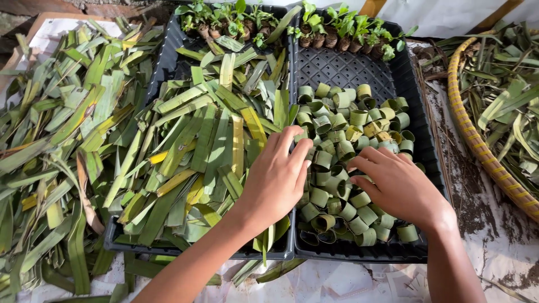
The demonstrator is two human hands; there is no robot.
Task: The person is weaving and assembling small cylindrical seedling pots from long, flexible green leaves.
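Far left of frame: loose pile of long green and yellowing leaf strips [62, 140] on the white worktop [499, 235]. Centre-left: black plastic tray [163, 67] full of cut leaf strips. Left hand [275, 179] lies flat, fingers spread, over the trays' shared edge. Right hand [396, 185], fingers loosely curled, rests on small green rolled-leaf rings [342, 120] in the right black mesh tray [348, 67]; pinching cannot be told. Seedlings [337, 31] at top. Woven basket [477, 140] far right.

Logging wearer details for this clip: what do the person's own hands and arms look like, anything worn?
Both arms are bare to the frame edge: no sleeves, gloves, watch or rings visible on the left hand or the right hand. The fingernails look short and unpainted.
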